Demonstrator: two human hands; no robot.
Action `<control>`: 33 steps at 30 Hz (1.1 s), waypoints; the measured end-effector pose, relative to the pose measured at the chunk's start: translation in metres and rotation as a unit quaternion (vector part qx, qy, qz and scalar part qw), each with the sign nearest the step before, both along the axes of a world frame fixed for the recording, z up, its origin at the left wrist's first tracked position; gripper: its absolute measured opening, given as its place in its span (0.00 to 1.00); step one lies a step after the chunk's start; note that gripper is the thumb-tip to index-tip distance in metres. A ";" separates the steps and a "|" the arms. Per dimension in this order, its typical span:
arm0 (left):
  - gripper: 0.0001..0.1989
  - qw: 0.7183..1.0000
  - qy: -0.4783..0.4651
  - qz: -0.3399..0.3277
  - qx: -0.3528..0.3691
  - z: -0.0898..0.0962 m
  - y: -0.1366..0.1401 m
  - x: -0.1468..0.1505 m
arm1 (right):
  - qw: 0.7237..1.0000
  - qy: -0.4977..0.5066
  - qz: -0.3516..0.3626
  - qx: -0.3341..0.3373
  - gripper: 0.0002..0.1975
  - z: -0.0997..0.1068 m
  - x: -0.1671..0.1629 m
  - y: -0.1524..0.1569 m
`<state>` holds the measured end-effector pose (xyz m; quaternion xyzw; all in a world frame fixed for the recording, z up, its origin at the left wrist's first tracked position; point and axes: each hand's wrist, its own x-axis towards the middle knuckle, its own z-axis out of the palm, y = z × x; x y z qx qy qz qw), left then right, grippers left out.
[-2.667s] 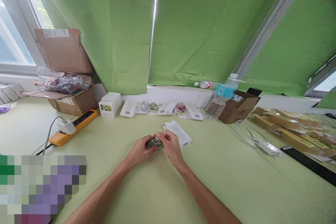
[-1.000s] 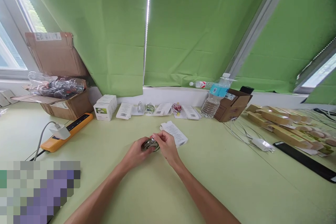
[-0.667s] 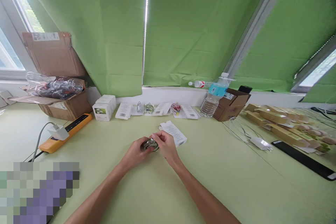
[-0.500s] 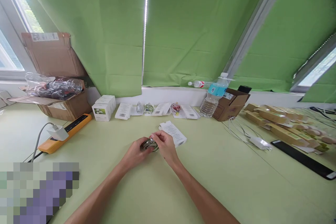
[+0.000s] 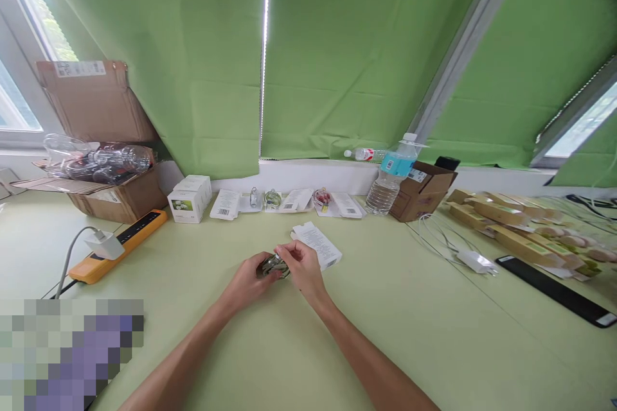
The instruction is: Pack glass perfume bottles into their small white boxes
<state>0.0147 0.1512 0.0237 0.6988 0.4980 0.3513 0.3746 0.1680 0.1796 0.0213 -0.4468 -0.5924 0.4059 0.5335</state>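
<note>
A small, shiny, dark greenish-silver rounded object (image 5: 274,264) is held between my two hands above the table; much of it is covered by fingers, so its kind is unclear. My left hand (image 5: 249,279) wraps around its left side, thumb at the lower edge. With fingertips pinched together, my right hand (image 5: 303,263) grips the top of the object. Just behind my right hand lies a flattened white carton (image 5: 317,245) with printed text and a barcode.
Along the back stand white boxes (image 5: 189,200), flat white cartons (image 5: 226,204), small glassy ornaments (image 5: 272,198) and a water bottle (image 5: 389,180). An orange power strip (image 5: 123,245) and an open cardboard box (image 5: 120,196) are left. A charger (image 5: 476,262) and black bar (image 5: 554,290) lie right.
Both hands keep the same grip on the shiny object, with barely any finger movement. The whole view has shifted very slightly.
</note>
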 end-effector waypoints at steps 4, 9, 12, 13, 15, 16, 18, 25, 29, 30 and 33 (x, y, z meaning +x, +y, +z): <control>0.12 1.000 0.005 -0.001 0.000 0.000 0.001 0.000 | 1.000 0.007 0.005 -0.012 0.12 0.000 0.000 0.000; 0.10 1.000 0.007 -0.003 0.006 -0.002 0.001 -0.001 | 1.000 0.012 0.009 -0.018 0.10 0.000 0.000 0.000; 0.10 1.000 0.008 0.002 0.008 -0.003 0.001 0.000 | 0.999 0.019 0.010 -0.026 0.10 0.000 0.000 0.000; 0.10 1.000 0.007 0.002 0.008 -0.003 0.001 0.000 | 0.999 0.021 0.009 -0.028 0.10 0.000 0.000 0.000; 0.11 1.000 0.004 0.001 0.007 -0.002 0.001 0.000 | 0.999 0.023 0.007 -0.029 0.10 0.000 0.000 0.000; 0.11 1.000 0.004 0.000 0.005 -0.002 0.001 0.000 | 0.999 0.023 0.006 -0.029 0.10 0.000 0.000 0.000; 0.12 1.000 0.003 -0.001 0.002 0.000 0.000 -0.001 | 0.999 0.023 0.005 -0.030 0.10 0.001 0.000 0.000; 0.12 1.000 0.000 0.003 -0.004 0.004 -0.002 0.000 | 0.999 0.020 0.011 -0.030 0.10 0.002 0.001 0.000; 0.13 1.000 -0.005 0.006 -0.002 0.003 -0.002 0.001 | 0.999 0.018 0.012 -0.026 0.10 0.002 0.001 0.000; 0.13 1.000 -0.005 0.008 0.000 0.002 -0.002 0.001 | 0.999 0.017 0.012 -0.025 0.10 0.002 0.001 0.000; 0.13 1.000 -0.004 0.009 0.003 0.001 -0.001 0.001 | 1.000 0.014 0.013 -0.024 0.10 0.003 0.001 0.000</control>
